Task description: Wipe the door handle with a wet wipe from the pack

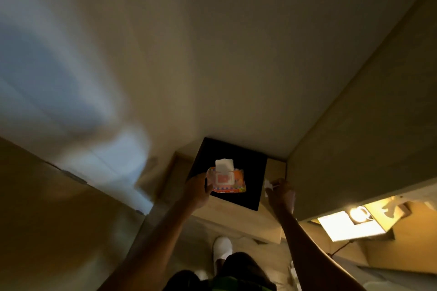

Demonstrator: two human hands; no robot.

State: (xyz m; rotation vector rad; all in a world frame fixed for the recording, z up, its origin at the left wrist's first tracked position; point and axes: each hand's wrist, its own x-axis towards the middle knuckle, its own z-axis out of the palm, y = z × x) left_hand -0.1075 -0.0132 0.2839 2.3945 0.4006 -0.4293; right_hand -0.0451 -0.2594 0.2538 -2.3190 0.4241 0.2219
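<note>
Pulling a wipe (pixel 268 184) free at lower centre of the head view!
Left hand (pixel 198 190) is clamped on the pack (pixel 227 178), lid flipped up, on a black box (pixel 250 172); right hand (pixel 281 192) pinches the wipe just right of it. No door handle visible.

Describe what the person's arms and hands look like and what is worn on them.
Both forearms are bare up to the frame's bottom edge, with no sleeves in sight. The left hand and right hand wear no gloves. No watch, bracelet or ring is visible, though the dim, blurred picture could hide small things.
</note>
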